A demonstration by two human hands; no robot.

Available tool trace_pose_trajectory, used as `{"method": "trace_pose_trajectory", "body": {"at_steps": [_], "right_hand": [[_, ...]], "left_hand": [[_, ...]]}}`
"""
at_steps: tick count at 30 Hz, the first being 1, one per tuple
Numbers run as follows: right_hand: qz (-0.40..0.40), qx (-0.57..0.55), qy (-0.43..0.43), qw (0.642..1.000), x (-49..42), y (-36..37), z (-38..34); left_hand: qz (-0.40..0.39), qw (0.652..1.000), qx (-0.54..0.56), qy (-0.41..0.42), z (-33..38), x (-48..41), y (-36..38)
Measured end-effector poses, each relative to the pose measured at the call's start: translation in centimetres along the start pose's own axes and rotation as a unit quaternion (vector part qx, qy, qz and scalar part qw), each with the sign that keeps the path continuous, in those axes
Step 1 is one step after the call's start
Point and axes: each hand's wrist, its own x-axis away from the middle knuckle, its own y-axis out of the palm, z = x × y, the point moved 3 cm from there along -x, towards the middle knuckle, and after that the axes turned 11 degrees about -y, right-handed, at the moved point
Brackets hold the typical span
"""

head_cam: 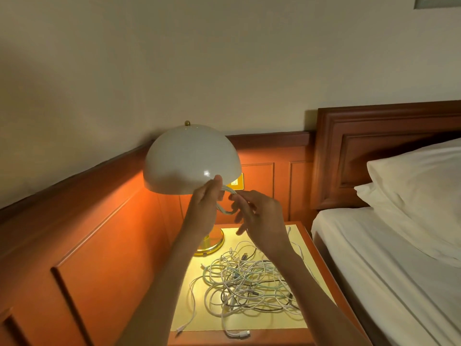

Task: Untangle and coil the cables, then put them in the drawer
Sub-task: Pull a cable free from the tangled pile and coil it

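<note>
Grips a thin pale coiled cable (228, 189) in the raised left hand (204, 208); pinches its loop with the right hand (262, 216).

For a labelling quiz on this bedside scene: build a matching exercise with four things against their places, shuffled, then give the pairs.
Things:
1. coiled cable
2. tangled cables
3. pillow
4. lamp base

Places:
A. on the bed
B. at the back left of the nightstand
C. held up between the left hand and the right hand
D. heaped on the middle of the nightstand

Pairs: 1-C, 2-D, 3-A, 4-B
</note>
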Motion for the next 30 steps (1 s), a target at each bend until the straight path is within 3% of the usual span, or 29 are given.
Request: {"method": "trace_pose_trajectory", "body": {"at_steps": [3,6,10,14,16,20,23,25,27,30], "right_hand": [[0.020,-0.106,0.090,0.990,0.7,0.7,0.4],[0.035,-0.183,0.151,0.971,1.9,1.7,0.5],[0.059,-0.074,0.112,0.989,2.5,2.3,0.0],[0.043,-0.001,0.069,0.997,2.1,1.5,0.6],[0.026,0.043,0.037,0.998,1.5,0.3,1.0],[-0.064,0.148,-0.046,0.986,0.2,-2.4,2.2],[-0.173,0.190,-0.070,0.964,-0.3,-3.3,3.3],[-0.215,0.192,-0.087,0.954,-0.5,-3.6,3.7],[-0.234,0.182,-0.092,0.951,-0.6,-4.0,3.7],[-0.260,0.154,-0.089,0.949,-0.8,-4.7,3.6]], "left_hand": [[0.020,0.965,0.218,-0.144,-1.2,0.9,1.2],[0.038,0.908,0.355,-0.217,-2.8,1.7,2.1],[0.016,0.872,0.400,-0.281,-4.6,2.0,3.1],[0.006,0.882,0.395,-0.258,-5.4,1.9,3.5],[0.003,0.908,0.331,-0.258,-5.8,2.0,3.2],[-0.029,0.963,0.090,-0.252,-6.0,1.8,2.0],[-0.038,0.991,-0.076,-0.106,-5.3,1.1,1.1],[-0.058,0.979,-0.194,-0.022,-4.8,0.8,1.2],[-0.111,0.954,-0.277,0.012,-4.6,0.9,1.7],[-0.199,0.934,-0.297,0.018,-4.4,1.2,2.1]]}}
